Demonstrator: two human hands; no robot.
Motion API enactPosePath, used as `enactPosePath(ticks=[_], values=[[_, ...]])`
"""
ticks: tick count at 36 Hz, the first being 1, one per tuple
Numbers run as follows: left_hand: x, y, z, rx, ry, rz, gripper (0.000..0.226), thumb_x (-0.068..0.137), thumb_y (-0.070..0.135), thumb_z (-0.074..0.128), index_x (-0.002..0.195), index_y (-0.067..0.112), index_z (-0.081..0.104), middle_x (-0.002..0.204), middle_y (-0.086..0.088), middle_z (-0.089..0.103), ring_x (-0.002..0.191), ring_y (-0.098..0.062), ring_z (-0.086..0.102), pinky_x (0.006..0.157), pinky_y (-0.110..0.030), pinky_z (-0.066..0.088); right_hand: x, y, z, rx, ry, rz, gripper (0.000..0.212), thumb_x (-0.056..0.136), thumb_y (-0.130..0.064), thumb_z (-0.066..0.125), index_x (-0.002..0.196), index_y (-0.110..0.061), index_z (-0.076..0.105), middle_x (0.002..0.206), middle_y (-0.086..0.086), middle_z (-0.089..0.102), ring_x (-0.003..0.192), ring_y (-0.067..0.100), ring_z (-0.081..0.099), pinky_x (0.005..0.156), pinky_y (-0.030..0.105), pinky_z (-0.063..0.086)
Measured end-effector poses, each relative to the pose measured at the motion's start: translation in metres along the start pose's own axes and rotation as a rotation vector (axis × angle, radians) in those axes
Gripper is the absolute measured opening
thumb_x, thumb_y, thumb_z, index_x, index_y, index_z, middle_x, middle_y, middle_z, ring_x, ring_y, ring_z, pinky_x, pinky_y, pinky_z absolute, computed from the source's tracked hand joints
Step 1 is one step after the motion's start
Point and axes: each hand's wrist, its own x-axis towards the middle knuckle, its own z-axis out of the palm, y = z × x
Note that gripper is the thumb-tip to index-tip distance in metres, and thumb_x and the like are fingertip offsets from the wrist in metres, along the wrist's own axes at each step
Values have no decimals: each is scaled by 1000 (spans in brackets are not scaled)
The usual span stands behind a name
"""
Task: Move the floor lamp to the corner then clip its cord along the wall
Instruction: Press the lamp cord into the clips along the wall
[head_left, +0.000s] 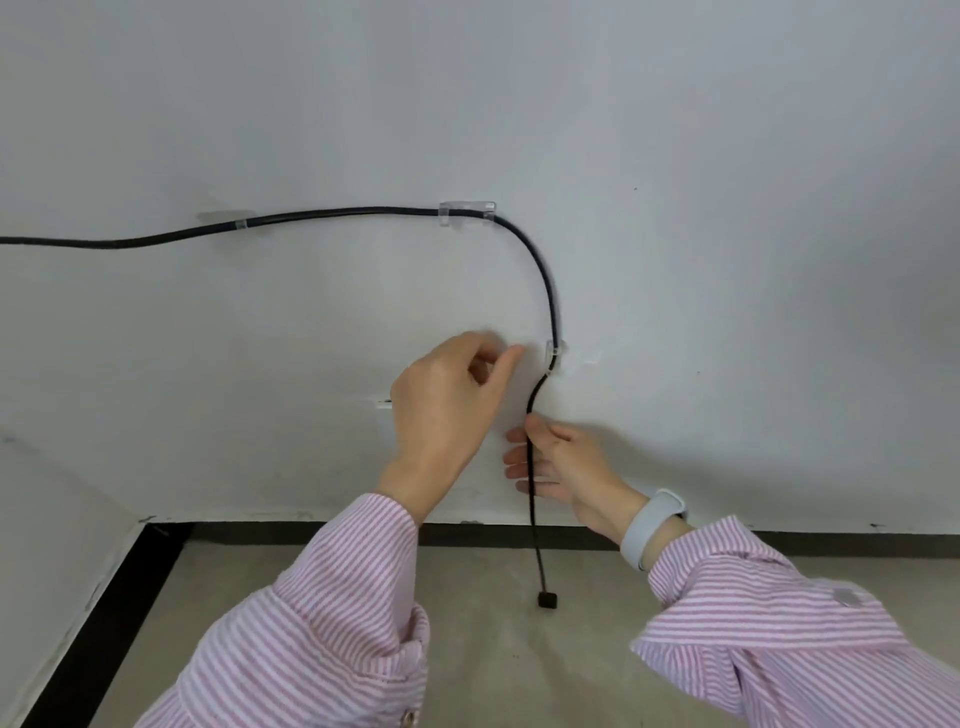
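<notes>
So the cord (545, 291) is already clipped along the wall (727, 156) — lamp's out of view. Right hand (566, 462) pinches it just below the lowest clip (554, 351); left hand (447, 400), loosely curled and empty, hovers beside. Next up, I'd guess: another clip lower down, below that grip.

Cord (545, 291) on wall (727, 156) (above floor (493, 649))

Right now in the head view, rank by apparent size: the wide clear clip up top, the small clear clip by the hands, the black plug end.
1. Wide clear plastic clip.
2. Small clear plastic clip and black plug end: too alike to rank, and the plug sits nearer the camera.
</notes>
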Motion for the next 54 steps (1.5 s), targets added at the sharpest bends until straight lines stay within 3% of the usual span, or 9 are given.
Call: enactPosePath(ticks=[6,12,17,24,28,31,39,48,54], values=[[-57,-76,-7,40,-546,-211,20,89,39,53,96,25,66,93,5,71,80,-9,61,74,-29,51,3,8,10,57,-95,-27,24,96,-9,42,88,-12,64,102,9,58,83,21,60,90,45,52],[-102,-93,11,-412,-1100,-480,37,96,30,43,131,21,46,129,5,56,117,-3,49,101,-20,35,5,22,20,33,-79,-155,25,93,-5,46,85,-16,67,94,4,63,86,18,67,85,32,56],[-118,-102,17,-530,-1022,-524,21,98,17,39,97,14,60,80,-4,66,83,-8,63,80,-3,41,5,30,7,-96,44,-208,22,93,-9,48,84,-20,65,83,1,61,75,12,64,82,30,56],[-141,-155,18,-207,-864,-508,19,95,14,44,87,14,62,62,3,54,58,-7,48,64,-22,38,4,43,-12,-483,268,-203,25,93,-26,46,86,-8,62,72,4,63,74,24,61,74,38,50],[-141,-151,25,-70,-719,-304,20,93,21,50,90,13,68,70,3,62,63,-10,54,60,-21,40,-2,54,-3,-1209,199,-920,13,87,-11,54,80,-6,64,74,9,67,72,30,61,67,38,50],[-140,-145,27,7,-691,-181,19,92,26,50,91,19,67,70,5,54,66,-17,49,57,-29,35,3,62,7,-1588,-18,-1289,14,82,-1,53,88,-5,65,85,8,67,79,28,61,83,34,48],[-153,-180,16,-231,-845,-494,15,92,20,51,88,22,66,67,4,59,62,-13,52,65,-34,42,18,67,0,-1894,-46,-1037,32,70,4,38,72,-12,65,65,4,62,59,24,58,56,26,46],[-150,-198,28,89,-672,-420,20,90,20,53,101,16,69,80,-10,60,79,-28,57,68,-34,44,32,78,-4,-1891,-5,-1192,35,86,6,32,94,-5,64,89,8,67,78,27,62,82,36,52],[-136,-195,50,96,-655,-465,17,88,22,57,96,16,71,92,-8,72,90,-27,62,79,-38,51,44,85,-15,-2039,-39,-1198,30,85,2,38,102,-2,62,95,7,67,85,25,63,79,34,52]])
